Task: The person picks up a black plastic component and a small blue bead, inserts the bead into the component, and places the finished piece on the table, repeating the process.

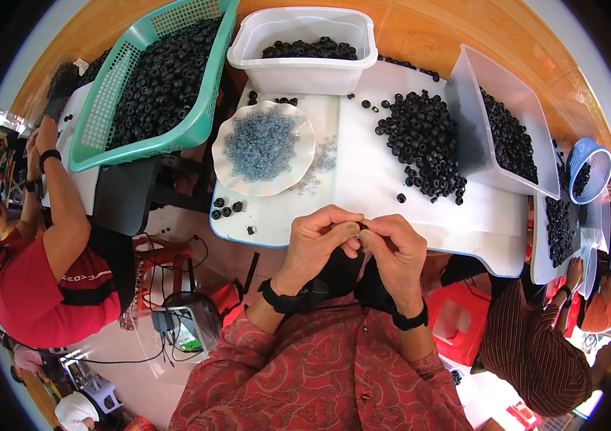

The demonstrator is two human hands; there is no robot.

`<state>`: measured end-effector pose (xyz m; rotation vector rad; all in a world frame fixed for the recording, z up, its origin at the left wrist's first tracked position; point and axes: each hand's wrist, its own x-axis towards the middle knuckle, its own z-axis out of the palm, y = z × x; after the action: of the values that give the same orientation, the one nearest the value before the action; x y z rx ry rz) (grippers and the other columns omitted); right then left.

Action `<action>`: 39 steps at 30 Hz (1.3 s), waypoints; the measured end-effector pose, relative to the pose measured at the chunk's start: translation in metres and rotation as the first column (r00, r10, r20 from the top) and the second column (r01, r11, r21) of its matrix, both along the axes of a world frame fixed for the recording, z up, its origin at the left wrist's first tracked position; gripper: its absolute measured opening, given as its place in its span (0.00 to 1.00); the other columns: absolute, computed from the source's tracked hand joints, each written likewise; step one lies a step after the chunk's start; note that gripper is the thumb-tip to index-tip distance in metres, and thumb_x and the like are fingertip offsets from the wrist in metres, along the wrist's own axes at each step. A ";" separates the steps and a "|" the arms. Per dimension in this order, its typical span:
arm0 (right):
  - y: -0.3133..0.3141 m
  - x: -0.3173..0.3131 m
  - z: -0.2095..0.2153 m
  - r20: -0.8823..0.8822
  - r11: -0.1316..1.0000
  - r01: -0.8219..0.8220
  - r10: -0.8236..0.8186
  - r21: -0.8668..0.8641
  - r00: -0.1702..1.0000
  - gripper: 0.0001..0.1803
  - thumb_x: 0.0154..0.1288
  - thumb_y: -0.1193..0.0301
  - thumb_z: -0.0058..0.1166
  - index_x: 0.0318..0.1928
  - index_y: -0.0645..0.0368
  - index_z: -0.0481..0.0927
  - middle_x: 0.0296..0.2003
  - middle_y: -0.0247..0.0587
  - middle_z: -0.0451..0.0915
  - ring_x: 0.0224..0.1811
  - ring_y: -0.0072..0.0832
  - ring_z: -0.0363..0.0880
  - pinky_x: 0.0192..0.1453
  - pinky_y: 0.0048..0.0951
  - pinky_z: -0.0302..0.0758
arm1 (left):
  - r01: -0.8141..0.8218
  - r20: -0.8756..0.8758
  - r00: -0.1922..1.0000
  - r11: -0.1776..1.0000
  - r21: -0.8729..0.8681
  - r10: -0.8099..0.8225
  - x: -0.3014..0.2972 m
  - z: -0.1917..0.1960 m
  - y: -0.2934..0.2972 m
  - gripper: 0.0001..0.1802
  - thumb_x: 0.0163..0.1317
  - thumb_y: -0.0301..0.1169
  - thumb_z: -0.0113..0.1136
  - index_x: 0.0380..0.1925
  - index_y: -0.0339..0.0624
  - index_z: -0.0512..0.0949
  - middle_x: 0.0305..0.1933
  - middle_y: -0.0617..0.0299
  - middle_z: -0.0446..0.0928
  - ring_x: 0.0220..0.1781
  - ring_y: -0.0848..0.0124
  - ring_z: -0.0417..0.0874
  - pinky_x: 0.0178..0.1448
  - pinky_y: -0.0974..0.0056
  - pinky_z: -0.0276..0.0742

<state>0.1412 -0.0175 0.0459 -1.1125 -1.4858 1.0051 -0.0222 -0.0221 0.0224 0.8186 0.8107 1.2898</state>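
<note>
Close together at the table's near edge, my left hand (323,244) and my right hand (399,255) pinch a small black part (362,225) between thumbs and fingertips. Fingers cover most of it. Ahead to the left, a white scalloped plate (224,169) holds many tiny translucent grey-blue pieces (262,144), some spilled beside it. A loose heap of small round black parts with holes (420,136) lies ahead to the right. Several more black parts (226,212) sit at the table's left corner.
A white tub (305,75) and a clear bin (467,129), both with black parts, stand on the white table (370,194). A green basket (208,108) of black parts is at left. Co-workers sit on both sides, one in a red shirt (54,294). Cables (169,323) hang at lower left.
</note>
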 end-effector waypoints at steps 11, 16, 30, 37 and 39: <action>0.014 0.002 -0.015 0.234 0.991 -0.086 0.059 0.107 0.970 0.07 0.60 0.81 0.66 0.39 0.61 0.86 0.32 0.39 0.80 0.29 0.27 0.80 0.31 0.25 0.74 | 0.054 -0.115 0.991 0.994 -0.098 -0.066 -0.009 -0.011 0.010 0.08 0.69 0.22 0.62 0.46 0.30 0.83 0.33 0.58 0.84 0.30 0.76 0.85 0.34 0.72 0.84; 0.022 0.002 -0.032 0.295 0.991 -0.051 0.012 0.124 0.956 0.07 0.57 0.82 0.66 0.36 0.60 0.85 0.33 0.37 0.79 0.32 0.32 0.78 0.35 0.30 0.74 | 0.054 -0.269 0.960 0.994 -0.099 -0.079 -0.006 -0.008 0.022 0.07 0.68 0.20 0.60 0.44 0.29 0.83 0.36 0.55 0.84 0.29 0.74 0.85 0.33 0.71 0.85; 0.050 -0.004 -0.054 0.429 0.942 0.009 -0.161 0.334 0.889 0.10 0.48 0.84 0.64 0.29 0.55 0.83 0.34 0.30 0.77 0.39 0.30 0.73 0.49 0.34 0.63 | 0.083 -0.757 0.610 0.932 0.354 0.233 0.000 -0.019 0.053 0.05 0.59 0.17 0.64 0.35 0.34 0.85 0.31 0.55 0.78 0.24 0.67 0.81 0.27 0.64 0.76; 0.048 -0.002 -0.049 0.437 0.955 -0.025 -0.111 0.294 0.893 0.10 0.50 0.85 0.61 0.32 0.58 0.85 0.35 0.32 0.77 0.40 0.32 0.74 0.51 0.33 0.63 | 0.056 -0.766 0.545 0.897 0.438 0.340 0.006 -0.022 0.046 0.05 0.57 0.19 0.65 0.35 0.36 0.84 0.32 0.54 0.77 0.29 0.57 0.81 0.32 0.60 0.77; 0.048 0.000 -0.047 0.441 0.960 -0.039 -0.091 0.277 0.893 0.11 0.50 0.86 0.60 0.34 0.59 0.86 0.35 0.33 0.77 0.41 0.32 0.74 0.52 0.34 0.63 | 0.050 -0.776 0.525 0.897 0.439 0.350 0.008 -0.022 0.044 0.06 0.57 0.20 0.66 0.35 0.37 0.83 0.31 0.53 0.76 0.29 0.55 0.81 0.33 0.59 0.77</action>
<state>0.1412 0.0304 -0.0010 -1.2021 -1.9084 0.5054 -0.0146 0.0224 0.0004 1.8507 1.4312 1.1968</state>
